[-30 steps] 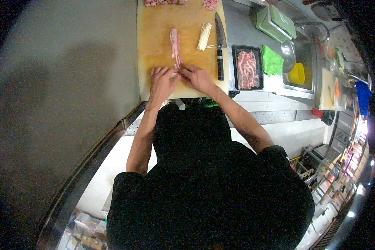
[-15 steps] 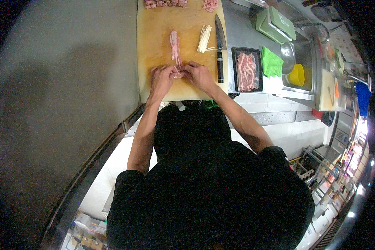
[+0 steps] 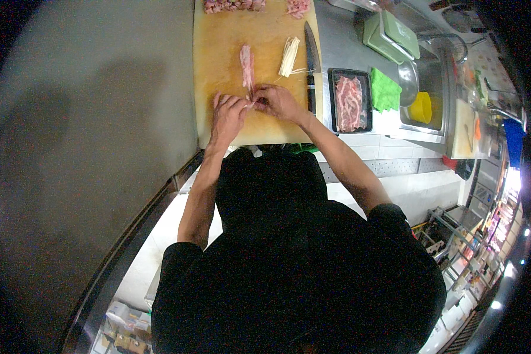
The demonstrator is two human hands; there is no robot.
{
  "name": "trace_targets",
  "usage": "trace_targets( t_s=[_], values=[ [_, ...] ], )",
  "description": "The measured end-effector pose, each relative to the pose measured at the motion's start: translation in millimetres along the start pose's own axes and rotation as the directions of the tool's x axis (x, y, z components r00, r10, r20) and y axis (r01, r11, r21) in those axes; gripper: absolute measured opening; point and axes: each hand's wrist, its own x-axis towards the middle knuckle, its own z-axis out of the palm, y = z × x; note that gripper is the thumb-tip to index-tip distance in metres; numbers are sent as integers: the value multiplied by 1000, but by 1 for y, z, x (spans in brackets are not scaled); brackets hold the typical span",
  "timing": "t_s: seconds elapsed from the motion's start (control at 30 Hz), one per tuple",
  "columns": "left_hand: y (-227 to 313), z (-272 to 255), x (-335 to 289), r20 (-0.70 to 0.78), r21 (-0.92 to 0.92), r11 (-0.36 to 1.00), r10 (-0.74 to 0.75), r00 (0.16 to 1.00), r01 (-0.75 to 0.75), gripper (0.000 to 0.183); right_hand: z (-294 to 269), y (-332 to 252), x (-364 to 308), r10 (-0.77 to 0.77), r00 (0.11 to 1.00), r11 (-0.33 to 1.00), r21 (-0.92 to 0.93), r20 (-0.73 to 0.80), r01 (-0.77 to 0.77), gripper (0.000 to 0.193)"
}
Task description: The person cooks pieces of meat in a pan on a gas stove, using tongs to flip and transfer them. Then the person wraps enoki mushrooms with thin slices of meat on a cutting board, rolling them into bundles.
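A thin strip of raw streaky meat lies lengthwise on the yellowish cutting board. At its near end my left hand and my right hand meet, both with closed, bent fingers pinching the meat. The fingers hide most of that end, so what may be wrapped inside cannot be made out. To the right of the strip rests a bundle of pale thin strands, like enoki mushrooms. Along the board's right edge lies a knife with a black handle, its blade pointing away from me.
Several meat rolls and a small pink meat heap sit at the far edge. On the right are a black tray of meat slices, a green cloth, green containers and a sink with a yellow container. A wall stands left.
My right hand has shifted slightly up and over the near end of the meat strip. My left fingers have moved a little right. The strip, strands and knife stay in place.
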Motion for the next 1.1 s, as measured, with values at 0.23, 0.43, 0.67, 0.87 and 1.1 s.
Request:
trace_targets(
  t_s=[0.23, 0.43, 0.67, 0.87, 1.1],
  values=[
    [-10, -1, 28, 213, -47, 985, -152, 965, 166, 13, -2, -3, 4, 259, 965, 957, 150, -41, -250, 12],
    [-12, 8, 25, 4, -151, 976, -159, 987, 158, 6, 2, 4, 12, 311, 949, 950, -2, -53, -312, 14],
    [-15, 1, 31, -4, -56, 982, -181, 984, 180, 11, 8, -15, -11, -54, 998, 896, -444, -39, 31, 39],
    [3, -16, 24, -90, -36, 999, 7, 996, -10, 20, 3, -3, 8, 21, 992, 986, -164, -123, -42, 27],
    [-9, -6, 33, 62, -34, 999, -40, 997, 42, 13, -14, 19, 32, 127, 988, 992, -37, 91, -124, 21]
  ],
)
